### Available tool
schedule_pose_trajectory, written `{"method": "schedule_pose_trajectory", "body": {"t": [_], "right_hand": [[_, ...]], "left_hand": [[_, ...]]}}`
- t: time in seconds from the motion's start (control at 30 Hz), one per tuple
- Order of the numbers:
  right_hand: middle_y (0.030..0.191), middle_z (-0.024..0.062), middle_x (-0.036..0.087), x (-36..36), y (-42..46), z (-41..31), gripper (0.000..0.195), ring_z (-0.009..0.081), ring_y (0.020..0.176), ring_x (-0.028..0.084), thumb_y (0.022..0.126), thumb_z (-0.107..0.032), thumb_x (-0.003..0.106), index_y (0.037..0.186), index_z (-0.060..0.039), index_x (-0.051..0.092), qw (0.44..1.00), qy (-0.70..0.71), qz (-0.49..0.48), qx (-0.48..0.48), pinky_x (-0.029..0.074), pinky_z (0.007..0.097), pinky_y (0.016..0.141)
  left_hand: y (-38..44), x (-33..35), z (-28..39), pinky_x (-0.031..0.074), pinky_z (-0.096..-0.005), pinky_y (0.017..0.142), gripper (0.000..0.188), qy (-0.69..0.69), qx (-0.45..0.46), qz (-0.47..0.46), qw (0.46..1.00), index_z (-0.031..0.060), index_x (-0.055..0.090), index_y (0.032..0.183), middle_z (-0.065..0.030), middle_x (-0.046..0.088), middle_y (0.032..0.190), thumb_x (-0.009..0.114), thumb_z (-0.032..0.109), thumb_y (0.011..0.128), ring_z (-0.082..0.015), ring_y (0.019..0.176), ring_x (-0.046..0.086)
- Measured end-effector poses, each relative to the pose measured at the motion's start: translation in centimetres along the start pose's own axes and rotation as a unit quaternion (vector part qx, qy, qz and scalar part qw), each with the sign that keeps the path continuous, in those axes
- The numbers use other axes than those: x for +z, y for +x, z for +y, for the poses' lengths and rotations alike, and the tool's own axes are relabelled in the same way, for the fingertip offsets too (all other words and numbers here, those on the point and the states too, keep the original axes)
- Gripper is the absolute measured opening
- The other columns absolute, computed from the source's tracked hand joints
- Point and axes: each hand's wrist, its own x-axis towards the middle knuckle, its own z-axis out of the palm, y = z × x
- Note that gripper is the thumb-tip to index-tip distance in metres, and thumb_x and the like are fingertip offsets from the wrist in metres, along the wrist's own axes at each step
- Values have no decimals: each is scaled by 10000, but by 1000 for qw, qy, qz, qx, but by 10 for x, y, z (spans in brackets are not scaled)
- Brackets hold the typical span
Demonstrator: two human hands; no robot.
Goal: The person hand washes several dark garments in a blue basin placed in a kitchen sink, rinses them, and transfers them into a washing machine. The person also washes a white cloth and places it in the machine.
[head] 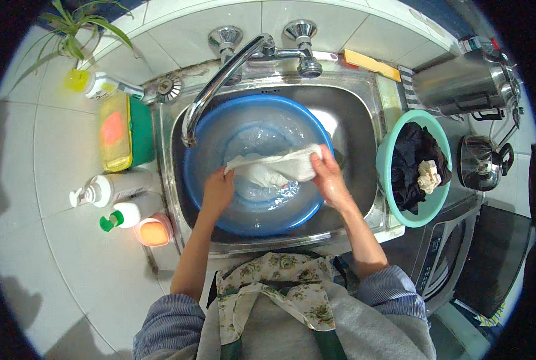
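A small white cloth item (290, 163), possibly a sock, is stretched between my two hands above the water. My left hand (218, 191) pinches its narrow end, and my right hand (330, 177) grips the wider end. Just below, more white fabric (262, 176) lies in the cloudy, sudsy water; whether it is a separate piece I cannot tell. The water is in a round blue plastic basin (259, 233), which sits inside a stainless steel sink (356, 180). A chrome faucet spout (223, 76) arches over the basin's left rim.
Right of the sink, a mint-green basin (385, 193) holds dark clothes (407, 166) and a cream bundle (429, 177). Beyond stand a steel kettle (479, 162) and a large steel pot (457, 85). Pump bottles (119, 186) and an orange soap bar (154, 232) line the left. A yellow-handled brush (371, 64) lies behind.
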Motion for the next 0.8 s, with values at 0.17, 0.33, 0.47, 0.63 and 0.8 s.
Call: {"method": "schedule_pose_trajectory", "body": {"t": [0.17,0.33,0.47,0.63,0.8], "right_hand": [[842,29,593,6,-27,-57,246,70,704,537,919,-193,507,1140,-130,419,993,-74,7,-96,429,211,608],[772,65,622,-10,-58,-110,459,96,690,581,802,-9,626,1177,-110,382,984,-102,47,-136,454,218,596],[846,103,621,-10,-77,-126,495,128,760,597,767,68,615,1177,-72,375,970,-22,56,-235,483,240,681],[787,19,588,-25,-48,-98,283,78,699,565,774,26,637,1020,-64,530,937,-214,181,-208,471,222,602],[960,150,613,-29,42,11,444,250,788,611,726,-261,702,1122,-113,567,865,-500,24,17,487,320,754]], "left_hand": [[-33,-61,28,423,-237,645,283,-197,68,-66,976,-5,621,986,-19,633,805,549,243,869,-83,731,567],[-75,-101,64,433,-223,669,240,-337,63,5,939,7,632,928,-7,626,822,562,228,868,-80,747,559],[-85,-120,70,449,-238,668,256,-415,68,68,905,4,610,922,-45,632,846,560,251,874,-104,745,577],[-51,-106,57,462,-278,587,307,-316,-28,79,945,9,580,923,-67,610,799,601,304,841,-137,679,570],[57,-35,-38,467,-349,680,406,46,-16,-118,992,-15,582,997,-151,623,855,614,332,788,-250,784,601]]}}
